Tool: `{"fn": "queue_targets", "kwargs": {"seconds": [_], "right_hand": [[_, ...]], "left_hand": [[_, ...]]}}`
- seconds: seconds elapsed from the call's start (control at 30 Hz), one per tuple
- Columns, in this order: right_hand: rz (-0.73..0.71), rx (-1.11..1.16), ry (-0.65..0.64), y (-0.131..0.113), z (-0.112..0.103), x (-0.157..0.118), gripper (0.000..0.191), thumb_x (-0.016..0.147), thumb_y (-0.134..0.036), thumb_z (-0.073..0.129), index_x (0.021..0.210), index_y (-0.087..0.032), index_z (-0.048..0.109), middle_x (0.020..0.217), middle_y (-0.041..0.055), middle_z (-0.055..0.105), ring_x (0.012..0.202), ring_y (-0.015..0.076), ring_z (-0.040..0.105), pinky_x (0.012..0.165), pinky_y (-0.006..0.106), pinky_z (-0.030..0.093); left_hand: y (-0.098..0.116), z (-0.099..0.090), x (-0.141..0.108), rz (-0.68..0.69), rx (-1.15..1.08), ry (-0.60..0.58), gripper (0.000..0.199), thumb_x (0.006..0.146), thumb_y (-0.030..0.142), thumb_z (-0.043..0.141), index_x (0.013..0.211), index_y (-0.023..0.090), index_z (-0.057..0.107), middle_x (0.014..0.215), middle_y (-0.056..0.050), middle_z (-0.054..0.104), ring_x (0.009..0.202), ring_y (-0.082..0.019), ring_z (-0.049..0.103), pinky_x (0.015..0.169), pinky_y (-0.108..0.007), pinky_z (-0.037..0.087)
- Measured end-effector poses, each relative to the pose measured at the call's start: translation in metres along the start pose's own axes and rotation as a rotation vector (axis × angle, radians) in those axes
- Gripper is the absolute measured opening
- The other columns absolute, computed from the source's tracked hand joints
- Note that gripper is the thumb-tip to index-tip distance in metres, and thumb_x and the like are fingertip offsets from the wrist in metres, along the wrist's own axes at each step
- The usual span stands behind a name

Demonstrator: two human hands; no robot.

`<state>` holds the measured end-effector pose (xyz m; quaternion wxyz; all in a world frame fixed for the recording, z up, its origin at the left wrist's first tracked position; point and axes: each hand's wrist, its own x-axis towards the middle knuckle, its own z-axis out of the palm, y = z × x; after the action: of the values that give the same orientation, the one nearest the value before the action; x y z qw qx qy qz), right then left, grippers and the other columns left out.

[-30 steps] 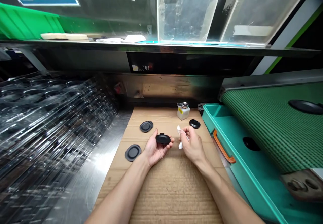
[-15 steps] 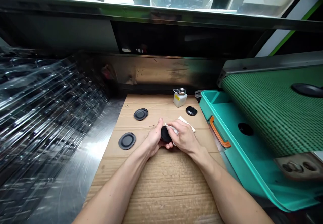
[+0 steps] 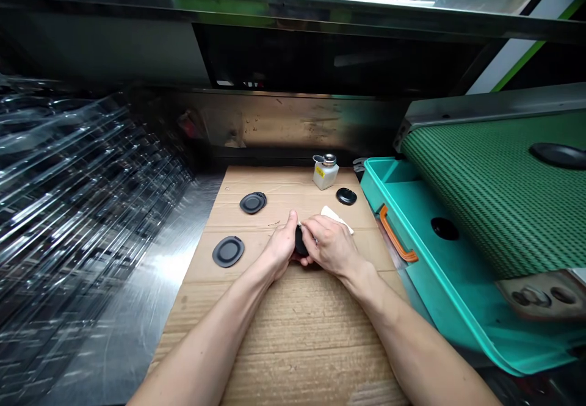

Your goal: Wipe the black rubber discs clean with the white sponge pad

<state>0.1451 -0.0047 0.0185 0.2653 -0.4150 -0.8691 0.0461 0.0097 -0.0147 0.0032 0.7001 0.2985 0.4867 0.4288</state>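
Note:
Over the middle of the cardboard, a small black round plastic lid (image 3: 300, 244) is held upright in my left hand (image 3: 281, 248), the thumb along its top edge. My right hand (image 3: 333, 246) is closed against the lid's face, pinching a white cloth (image 3: 300, 224) that is mostly hidden by the fingers. Behind the right hand lies a folded white pad (image 3: 337, 218). To the left, two dark lids rest flat: a nearer lid (image 3: 227, 251) and a farther lid (image 3: 253, 203). A glossy black lid (image 3: 346, 196) sits at the right, near a white pump bottle (image 3: 325, 174) with a yellow label.
The cardboard sheet (image 3: 293, 345) covers the work surface. On the right stand a teal bin (image 3: 439, 284) with an orange handle (image 3: 397, 235) and a green conveyor belt (image 3: 494, 180) carrying a black lid (image 3: 558, 155). Clear plastic trays (image 3: 82, 210) are stacked left.
My right hand has shifted slightly left and up across the lid, covering more of it and of the white cloth. The left hand keeps its hold. The view has tilted a little.

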Motion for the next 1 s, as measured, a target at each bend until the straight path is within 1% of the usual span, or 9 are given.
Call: {"fn": "queue_targets", "kwargs": {"seconds": [0.1, 0.17, 0.33, 0.47, 0.57, 0.67, 0.8, 0.9, 1.0], "right_hand": [[0.009, -0.045, -0.032, 0.0023, -0.0013, -0.0008, 0.022, 0.093, -0.023, 0.043, 0.088, -0.02, 0.064, 0.086, 0.0049, 0.066, 0.08, 0.017, 0.059, 0.075, 0.027, 0.042], [0.006, -0.047, -0.032, 0.003, -0.001, -0.0009, 0.021, 0.093, -0.022, 0.044, 0.086, -0.02, 0.063, 0.084, 0.0049, 0.066, 0.08, 0.017, 0.059, 0.075, 0.027, 0.042], [-0.009, -0.031, 0.031, 0.0031, 0.0045, 0.0005, 0.021, 0.092, -0.022, 0.045, 0.086, -0.019, 0.064, 0.084, 0.0058, 0.065, 0.08, 0.0171, 0.058, 0.076, 0.027, 0.042], [0.015, -0.032, 0.037, 0.0031, 0.0066, 0.0008, 0.023, 0.093, -0.024, 0.044, 0.084, -0.019, 0.064, 0.081, 0.0051, 0.065, 0.077, 0.0165, 0.058, 0.074, 0.027, 0.041], [0.013, -0.009, 0.066, 0.0014, 0.0043, 0.0003, 0.023, 0.093, -0.024, 0.043, 0.085, -0.02, 0.064, 0.082, 0.0052, 0.065, 0.078, 0.0164, 0.058, 0.075, 0.026, 0.04], [0.016, -0.006, 0.08, -0.0003, 0.0022, 0.0003, 0.023, 0.093, -0.025, 0.043, 0.085, -0.02, 0.064, 0.08, 0.0045, 0.063, 0.076, 0.016, 0.056, 0.073, 0.026, 0.039], [0.022, -0.045, 0.041, 0.0007, 0.0019, 0.0004, 0.021, 0.093, -0.025, 0.044, 0.085, -0.02, 0.062, 0.082, 0.0042, 0.063, 0.075, 0.0158, 0.055, 0.071, 0.026, 0.038], [0.032, -0.089, 0.024, 0.0034, 0.0019, -0.001, 0.021, 0.092, -0.025, 0.045, 0.081, -0.02, 0.061, 0.081, 0.0041, 0.064, 0.075, 0.0161, 0.055, 0.07, 0.026, 0.038], [0.026, -0.102, -0.002, 0.0061, 0.0006, -0.0023, 0.019, 0.091, -0.023, 0.046, 0.079, -0.02, 0.061, 0.08, 0.0037, 0.064, 0.074, 0.016, 0.056, 0.07, 0.027, 0.038]], "left_hand": [[-0.002, -0.0004, 0.0008, 0.007, 0.031, -0.022, 0.065, 0.085, 0.067, 0.038, 0.073, 0.01, 0.066, 0.049, -0.009, 0.061, 0.037, -0.019, 0.055, 0.035, -0.028, 0.043], [-0.002, -0.0002, 0.0011, 0.01, 0.034, -0.013, 0.063, 0.085, 0.066, 0.039, 0.072, 0.011, 0.066, 0.047, -0.009, 0.06, 0.036, -0.018, 0.055, 0.035, -0.027, 0.043], [-0.0004, 0.0019, 0.0012, 0.024, -0.005, 0.044, 0.056, 0.087, 0.062, 0.042, 0.073, 0.012, 0.065, 0.046, -0.007, 0.06, 0.034, -0.017, 0.052, 0.034, -0.026, 0.041], [0.0021, 0.0027, -0.0001, 0.015, -0.019, 0.031, 0.056, 0.088, 0.06, 0.04, 0.078, 0.012, 0.067, 0.049, -0.008, 0.061, 0.034, -0.017, 0.052, 0.034, -0.028, 0.041], [0.0039, 0.0029, -0.0013, 0.014, -0.036, 0.053, 0.056, 0.089, 0.059, 0.038, 0.082, 0.012, 0.067, 0.052, -0.008, 0.063, 0.035, -0.017, 0.052, 0.034, -0.028, 0.041], [0.0043, 0.0026, -0.0017, 0.018, -0.038, 0.043, 0.057, 0.089, 0.06, 0.037, 0.081, 0.012, 0.067, 0.052, -0.008, 0.063, 0.035, -0.017, 0.052, 0.035, -0.027, 0.042], [0.0025, 0.0023, -0.0001, 0.021, 0.035, 0.032, 0.06, 0.088, 0.063, 0.037, 0.074, 0.012, 0.066, 0.048, -0.008, 0.061, 0.035, -0.018, 0.052, 0.035, -0.028, 0.042], [0.0007, 0.0026, 0.0014, 0.027, 0.125, 0.023, 0.065, 0.086, 0.067, 0.035, 0.07, 0.012, 0.065, 0.045, -0.009, 0.059, 0.036, -0.019, 0.055, 0.035, -0.028, 0.043], [-0.0013, 0.0028, 0.0021, 0.02, 0.203, 0.036, 0.07, 0.083, 0.071, 0.035, 0.066, 0.011, 0.065, 0.044, -0.01, 0.059, 0.037, -0.021, 0.057, 0.036, -0.028, 0.044]]}}
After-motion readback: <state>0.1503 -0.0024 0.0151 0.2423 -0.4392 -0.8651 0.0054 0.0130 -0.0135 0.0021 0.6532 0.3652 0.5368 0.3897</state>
